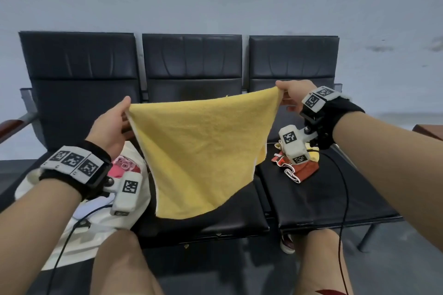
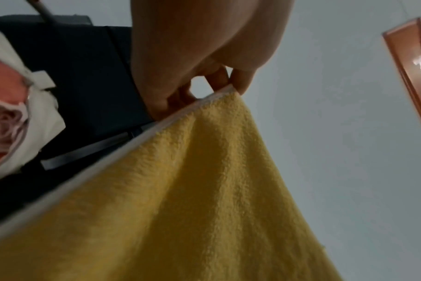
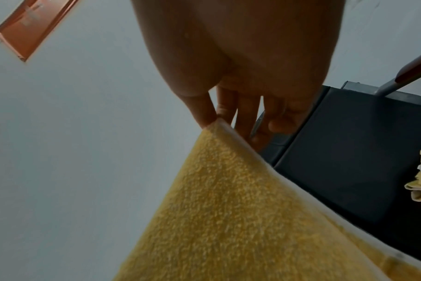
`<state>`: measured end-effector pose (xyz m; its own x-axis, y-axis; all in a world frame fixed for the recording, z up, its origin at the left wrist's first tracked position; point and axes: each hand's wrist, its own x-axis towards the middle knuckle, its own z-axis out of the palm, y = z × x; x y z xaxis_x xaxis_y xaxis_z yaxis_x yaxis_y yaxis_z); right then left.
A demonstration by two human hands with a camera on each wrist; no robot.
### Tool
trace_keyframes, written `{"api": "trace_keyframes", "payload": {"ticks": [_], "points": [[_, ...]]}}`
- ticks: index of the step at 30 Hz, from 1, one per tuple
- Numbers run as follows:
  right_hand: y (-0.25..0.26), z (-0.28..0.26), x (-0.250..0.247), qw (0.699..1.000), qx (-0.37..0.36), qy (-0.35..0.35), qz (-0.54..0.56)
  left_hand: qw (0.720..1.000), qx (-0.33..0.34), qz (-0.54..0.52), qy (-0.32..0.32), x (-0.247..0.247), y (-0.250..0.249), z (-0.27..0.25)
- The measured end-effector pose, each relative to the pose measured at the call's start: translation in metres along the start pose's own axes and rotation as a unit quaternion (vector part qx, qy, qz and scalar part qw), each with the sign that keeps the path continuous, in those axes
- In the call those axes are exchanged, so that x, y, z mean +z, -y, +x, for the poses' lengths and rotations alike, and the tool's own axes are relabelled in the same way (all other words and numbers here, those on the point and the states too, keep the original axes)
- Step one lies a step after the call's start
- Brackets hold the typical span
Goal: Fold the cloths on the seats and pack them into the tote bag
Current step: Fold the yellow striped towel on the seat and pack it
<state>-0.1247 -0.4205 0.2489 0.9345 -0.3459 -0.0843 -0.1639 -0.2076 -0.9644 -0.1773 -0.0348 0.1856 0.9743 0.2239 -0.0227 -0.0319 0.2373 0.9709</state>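
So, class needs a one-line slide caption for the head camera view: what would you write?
Both hands, left hand and right hand, pinch the top corners of a yellow towel, spread above the black seats, tote bag at left.

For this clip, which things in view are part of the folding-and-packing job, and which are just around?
Part of the job:
- yellow cloth, pinched at its top corners by the left hand and right hand
- white tote bag on the left seat, pink cloth inside
- cloth pile on the right seat

Just around:
- black seats
- wooden armrest
- cable
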Motion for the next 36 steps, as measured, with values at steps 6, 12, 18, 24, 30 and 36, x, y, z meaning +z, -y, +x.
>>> {"api": "trace_keyframes", "payload": {"ticks": [6,12,18,24,30,36], "points": [[-0.004,0.002,0.003,1.000,0.019,-0.016,-0.004,0.998,0.032,0.044,0.012,-0.010,-0.008,-0.002],[-0.024,0.021,0.014,0.998,0.060,-0.005,-0.022,0.987,0.083,0.134,0.017,0.003,-0.001,-0.001],[-0.041,0.056,0.042,0.989,0.133,0.060,0.019,0.977,0.107,0.182,0.000,0.002,0.006,0.026],[-0.041,0.102,0.078,0.986,0.142,0.064,0.059,0.969,0.093,0.226,-0.028,0.007,0.019,0.069],[-0.016,0.153,0.099,0.991,0.046,0.054,0.110,0.969,0.134,0.197,-0.064,0.024,0.004,0.127],[-0.020,0.145,0.095,0.991,-0.026,0.013,0.134,0.954,0.194,0.223,-0.050,0.024,0.005,0.140]]}}
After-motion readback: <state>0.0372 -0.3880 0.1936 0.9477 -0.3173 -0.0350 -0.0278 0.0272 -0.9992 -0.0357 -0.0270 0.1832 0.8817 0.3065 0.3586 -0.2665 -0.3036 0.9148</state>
